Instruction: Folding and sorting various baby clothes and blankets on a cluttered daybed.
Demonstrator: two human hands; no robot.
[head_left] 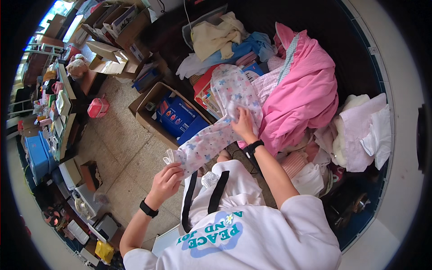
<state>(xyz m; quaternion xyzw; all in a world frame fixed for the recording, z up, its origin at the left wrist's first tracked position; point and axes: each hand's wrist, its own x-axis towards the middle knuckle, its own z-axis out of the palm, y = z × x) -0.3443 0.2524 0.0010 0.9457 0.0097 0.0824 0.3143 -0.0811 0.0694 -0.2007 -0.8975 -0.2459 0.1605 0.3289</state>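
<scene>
A thin white cloth item with a blue and pink print (pixel 212 138) stretches across in front of me, above my lap. My left hand (pixel 168 182) grips its narrow end, where white loops of cord or ribbon stick out past the fingers. Farther along, my right hand (pixel 243 125) holds a bunched part of the same cloth. Beyond that hand the cloth spreads wide and rests against a pile of fabric. Right beside it lies a large heap of pink fabric (pixel 300 87) with a dotted pale-blue edge.
An open cardboard box (pixel 148 114) with a blue printed carton (pixel 179 116) inside stands on the tiled floor. Behind are a cream garment (pixel 216 35) and blue fabric (pixel 256 44). Folded pale textiles (pixel 357 135) lie at right. A cluttered desk (pixel 65 111) and pink bin (pixel 98 107) are left.
</scene>
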